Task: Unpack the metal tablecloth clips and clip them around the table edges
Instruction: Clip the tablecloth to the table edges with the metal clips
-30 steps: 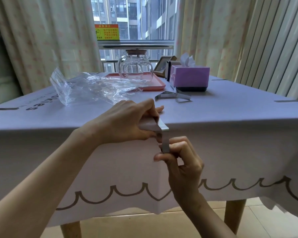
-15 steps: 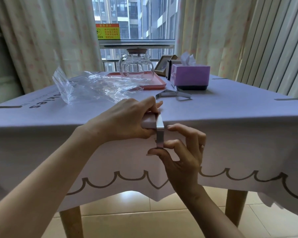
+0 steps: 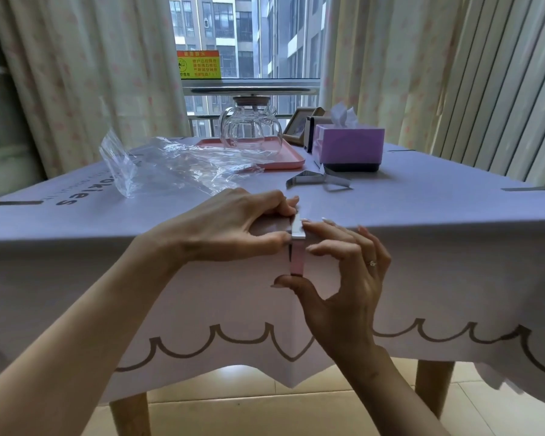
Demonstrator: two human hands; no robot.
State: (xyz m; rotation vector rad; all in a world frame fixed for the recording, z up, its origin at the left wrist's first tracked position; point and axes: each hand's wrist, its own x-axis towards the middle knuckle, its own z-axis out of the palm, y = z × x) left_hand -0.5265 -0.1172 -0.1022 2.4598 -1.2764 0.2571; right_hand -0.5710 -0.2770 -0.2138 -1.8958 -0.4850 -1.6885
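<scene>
Near edge, centre: your left hand (image 3: 230, 228) grips the tablecloth (image 3: 422, 209) against the metal clip (image 3: 297, 259) hung there; your right hand (image 3: 346, 284) pinches that clip top and bottom. Spare clips (image 3: 315, 180) lie mid-table.

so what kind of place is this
Probably a home, likely a flat high up: a lilac tablecloth set with a glass teapot and tissue box, curtains, and tower blocks outside.
</scene>
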